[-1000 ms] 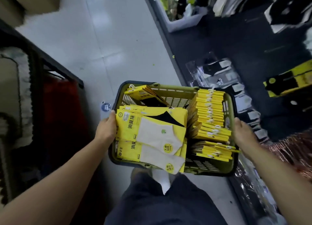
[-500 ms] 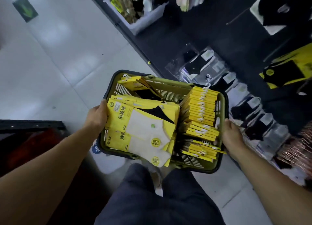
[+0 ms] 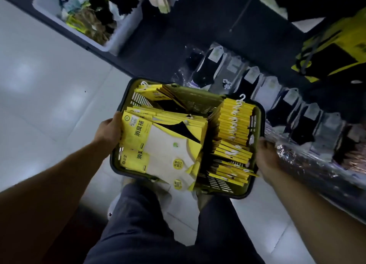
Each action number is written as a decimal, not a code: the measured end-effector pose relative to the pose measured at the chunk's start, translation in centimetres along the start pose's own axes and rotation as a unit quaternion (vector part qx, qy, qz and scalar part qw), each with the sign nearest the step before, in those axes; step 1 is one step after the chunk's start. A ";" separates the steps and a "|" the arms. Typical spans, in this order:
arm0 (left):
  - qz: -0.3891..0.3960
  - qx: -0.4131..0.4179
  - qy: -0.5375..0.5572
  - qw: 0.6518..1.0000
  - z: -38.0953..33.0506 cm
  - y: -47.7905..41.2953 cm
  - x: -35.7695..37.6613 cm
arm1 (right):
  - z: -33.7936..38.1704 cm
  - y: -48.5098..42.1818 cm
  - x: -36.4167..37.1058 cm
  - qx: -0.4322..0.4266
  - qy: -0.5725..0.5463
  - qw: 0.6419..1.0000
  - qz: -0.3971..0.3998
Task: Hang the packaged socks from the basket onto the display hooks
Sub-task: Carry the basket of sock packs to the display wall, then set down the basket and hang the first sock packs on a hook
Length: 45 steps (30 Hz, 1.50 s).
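The person holds an olive-green plastic basket (image 3: 259, 115) with a dark rim in front of the body, above the legs in dark trousers (image 3: 138, 224). The left hand (image 3: 108, 132) grips the left edge, with the thumb lying over the rim just beside the packs. The right hand (image 3: 265, 154) is closed round the right edge, and its fingers are mostly hidden behind the rim. The packaged socks are all inside the basket: a flat pile of yellow card packs with white socks (image 3: 158, 145) lies on the left side and its lower corner goes a little over the near rim, while a tight row of yellow packs with white plastic hangers (image 3: 235, 125) stands on edge along the right wall. The right side of the basket is near the dark display rack (image 3: 158, 45), where socks in clear bags (image 3: 253, 81) hang in a line, and the right hand is just beside these bags. To the left lies the pale tiled floor (image 3: 39, 85). A grey plastic bin of loose socks (image 3: 126, 40) stands further ahead at the foot of the rack.
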<state>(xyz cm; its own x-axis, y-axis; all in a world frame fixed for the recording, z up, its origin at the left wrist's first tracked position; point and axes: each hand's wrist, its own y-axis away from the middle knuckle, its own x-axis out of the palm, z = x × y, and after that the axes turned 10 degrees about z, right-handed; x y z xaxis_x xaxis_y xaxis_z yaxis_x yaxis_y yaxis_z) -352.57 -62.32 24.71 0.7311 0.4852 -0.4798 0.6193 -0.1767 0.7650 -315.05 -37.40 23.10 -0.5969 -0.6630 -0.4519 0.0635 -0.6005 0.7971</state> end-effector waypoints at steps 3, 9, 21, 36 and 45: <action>0.038 0.003 -0.039 0.999 -1.0 -4.0 0.8 | -1.1 -1.0 2.1 0.032 -0.014 0.999 -0.028; 0.101 0.024 -0.120 0.987 -0.4 -12.6 3.3 | -5.2 -3.6 8.7 0.113 -0.112 0.984 -0.083; 0.123 0.042 -0.152 0.980 5.5 -26.0 10.9 | -13.8 -13.9 20.3 0.142 -0.214 0.961 -0.107; 0.051 0.129 -0.077 0.987 11.6 -32.3 16.1 | -18.2 -21.8 22.0 0.060 -0.063 0.988 -0.125; 0.068 0.179 -0.089 0.978 10.8 -31.8 15.5 | -12.1 -19.6 20.4 -0.061 0.090 0.957 -0.269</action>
<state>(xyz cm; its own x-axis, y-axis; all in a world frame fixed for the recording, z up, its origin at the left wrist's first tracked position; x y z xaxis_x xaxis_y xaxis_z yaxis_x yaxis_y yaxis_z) -357.82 -58.42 -11.71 0.8322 0.2859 -0.4750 0.5501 -0.5323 0.6434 -318.81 -44.56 -6.55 -0.4220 -0.3027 -0.8546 -0.1141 -0.9174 0.3813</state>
